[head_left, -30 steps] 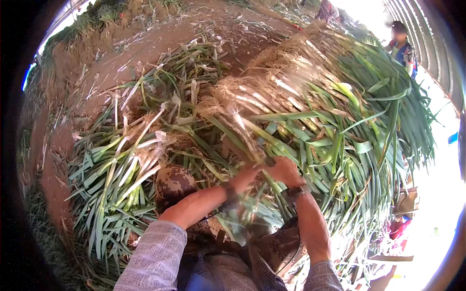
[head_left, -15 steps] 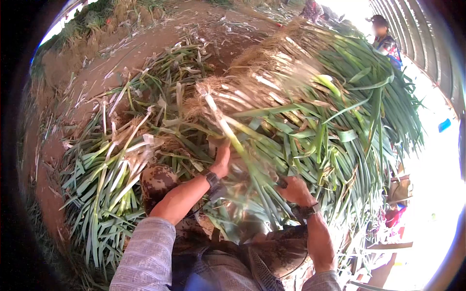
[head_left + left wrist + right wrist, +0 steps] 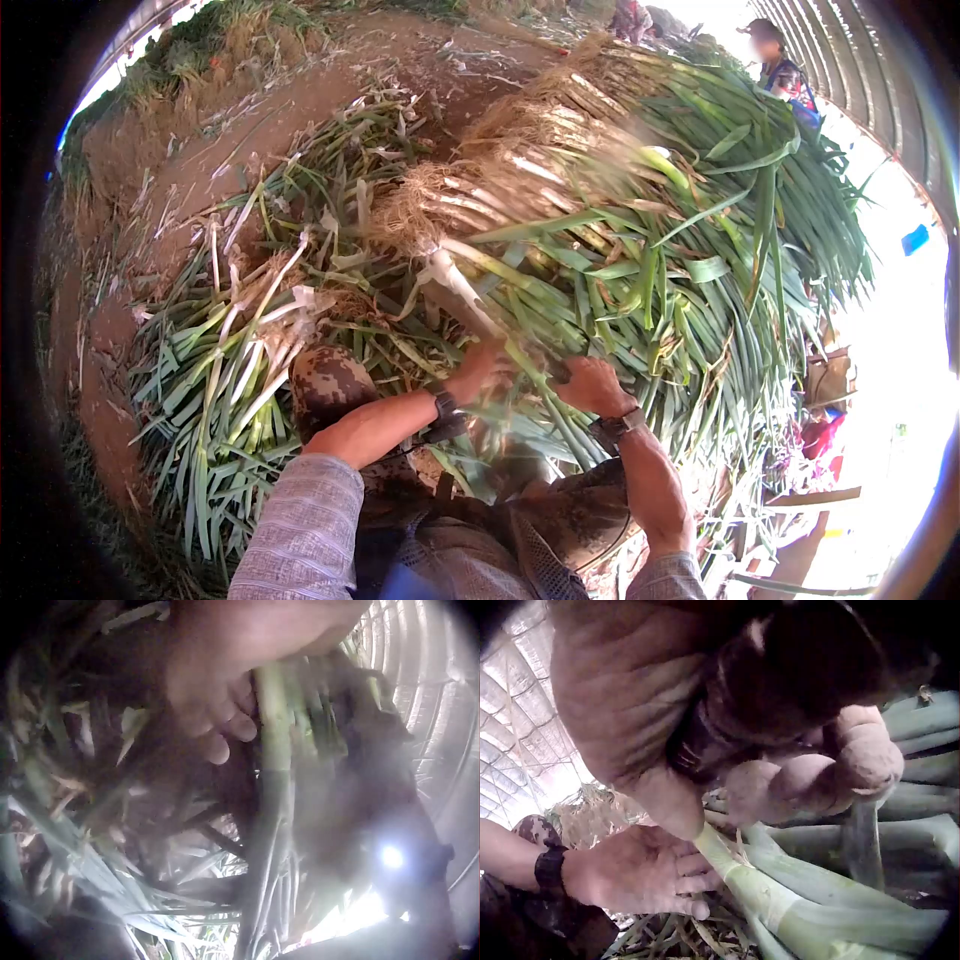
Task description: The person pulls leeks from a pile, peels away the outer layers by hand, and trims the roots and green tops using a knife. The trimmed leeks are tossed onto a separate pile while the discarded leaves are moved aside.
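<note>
A long green onion (image 3: 465, 285) slants between my two hands, its white root end pointing away and its leaves toward my lap. My left hand (image 3: 478, 372) is beside the stalk. In the right wrist view, the left hand (image 3: 641, 870) has fingers extended, their tips at the stalk (image 3: 761, 892); the left wrist view shows the stalk (image 3: 275, 727) next to those fingertips. My right hand (image 3: 593, 387) grips a dark tool (image 3: 705, 731), largely hidden in the palm, so I cannot tell its kind. The right thumb (image 3: 667, 806) lies against the stalk.
A large heap of green onions (image 3: 740, 180) spreads ahead and right, roots (image 3: 410, 205) toward the middle. Another pile (image 3: 220, 390) lies left beside my camouflage-covered knee (image 3: 328, 375). Scraps litter the brown ground (image 3: 240, 130). A person (image 3: 785, 70) stands at the back right by the ribbed wall.
My left hand moved off the stalk to the left, then came back beside it. The onion's root end rose, then dropped lower. The right hand stays close to the stalk, holding the tool.
</note>
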Demonstrator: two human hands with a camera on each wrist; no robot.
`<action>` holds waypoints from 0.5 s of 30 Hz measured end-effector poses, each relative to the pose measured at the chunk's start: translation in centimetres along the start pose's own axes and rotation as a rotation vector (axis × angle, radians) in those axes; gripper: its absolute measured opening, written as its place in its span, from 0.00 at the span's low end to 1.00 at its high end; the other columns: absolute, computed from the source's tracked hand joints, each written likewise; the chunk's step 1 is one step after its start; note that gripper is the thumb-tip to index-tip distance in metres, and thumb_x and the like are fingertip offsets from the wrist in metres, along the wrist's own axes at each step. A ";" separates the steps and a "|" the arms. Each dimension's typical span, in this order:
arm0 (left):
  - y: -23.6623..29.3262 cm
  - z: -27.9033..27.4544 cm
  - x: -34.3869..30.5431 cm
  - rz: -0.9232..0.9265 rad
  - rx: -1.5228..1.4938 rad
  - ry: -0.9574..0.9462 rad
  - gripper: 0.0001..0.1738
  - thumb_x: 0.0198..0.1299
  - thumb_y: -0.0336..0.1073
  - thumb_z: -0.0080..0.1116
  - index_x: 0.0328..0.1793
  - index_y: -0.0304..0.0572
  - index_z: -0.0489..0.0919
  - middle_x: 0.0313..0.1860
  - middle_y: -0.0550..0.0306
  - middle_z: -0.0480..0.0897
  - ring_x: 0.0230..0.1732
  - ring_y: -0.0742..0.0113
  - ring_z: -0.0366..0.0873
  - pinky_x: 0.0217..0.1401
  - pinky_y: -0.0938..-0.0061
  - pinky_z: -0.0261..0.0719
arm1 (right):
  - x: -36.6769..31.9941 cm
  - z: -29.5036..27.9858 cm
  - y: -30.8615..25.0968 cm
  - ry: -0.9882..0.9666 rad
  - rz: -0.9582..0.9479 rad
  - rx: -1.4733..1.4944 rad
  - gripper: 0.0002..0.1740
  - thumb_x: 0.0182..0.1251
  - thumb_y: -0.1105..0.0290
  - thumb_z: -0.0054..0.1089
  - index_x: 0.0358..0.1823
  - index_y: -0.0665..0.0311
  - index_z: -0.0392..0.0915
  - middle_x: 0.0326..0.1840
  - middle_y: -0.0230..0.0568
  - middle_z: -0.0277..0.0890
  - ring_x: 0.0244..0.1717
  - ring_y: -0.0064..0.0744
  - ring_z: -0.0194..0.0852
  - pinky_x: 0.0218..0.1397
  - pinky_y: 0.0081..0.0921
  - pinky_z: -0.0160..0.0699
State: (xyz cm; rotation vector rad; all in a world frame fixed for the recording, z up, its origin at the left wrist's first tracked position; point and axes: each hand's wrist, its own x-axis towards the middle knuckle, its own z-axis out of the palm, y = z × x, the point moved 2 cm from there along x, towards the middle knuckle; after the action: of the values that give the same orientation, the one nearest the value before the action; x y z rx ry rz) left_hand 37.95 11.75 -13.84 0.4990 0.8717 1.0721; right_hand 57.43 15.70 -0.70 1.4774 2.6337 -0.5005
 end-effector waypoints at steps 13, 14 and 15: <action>-0.6 0.5 0.0 -0.004 -0.069 0.101 0.21 0.73 0.51 0.47 0.59 0.41 0.71 0.36 0.58 0.78 0.33 0.70 0.78 0.28 0.75 0.78 | 5.5 0.7 -4.2 -0.143 0.063 0.003 0.26 0.58 0.45 0.58 0.42 0.62 0.84 0.43 0.57 0.82 0.47 0.57 0.79 0.53 0.48 0.76; -0.4 0.6 -0.2 -0.030 -0.067 0.114 0.20 0.74 0.50 0.47 0.58 0.41 0.71 0.34 0.59 0.77 0.31 0.72 0.77 0.26 0.76 0.77 | 6.0 0.8 -4.2 -0.143 0.056 0.003 0.26 0.58 0.45 0.58 0.42 0.62 0.84 0.43 0.57 0.82 0.47 0.57 0.79 0.53 0.48 0.76; -0.4 0.6 -0.3 -0.027 -0.069 0.121 0.20 0.74 0.50 0.47 0.58 0.41 0.71 0.34 0.59 0.77 0.31 0.72 0.77 0.26 0.76 0.77 | 6.3 0.6 -4.6 -0.132 0.077 0.022 0.26 0.58 0.45 0.58 0.42 0.62 0.84 0.43 0.57 0.82 0.48 0.58 0.79 0.54 0.48 0.76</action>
State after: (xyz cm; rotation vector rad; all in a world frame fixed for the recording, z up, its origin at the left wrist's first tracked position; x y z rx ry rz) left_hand 38.58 11.34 -13.64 0.3669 0.9418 1.1121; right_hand 50.18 18.44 -1.59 1.4902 2.4693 -0.6001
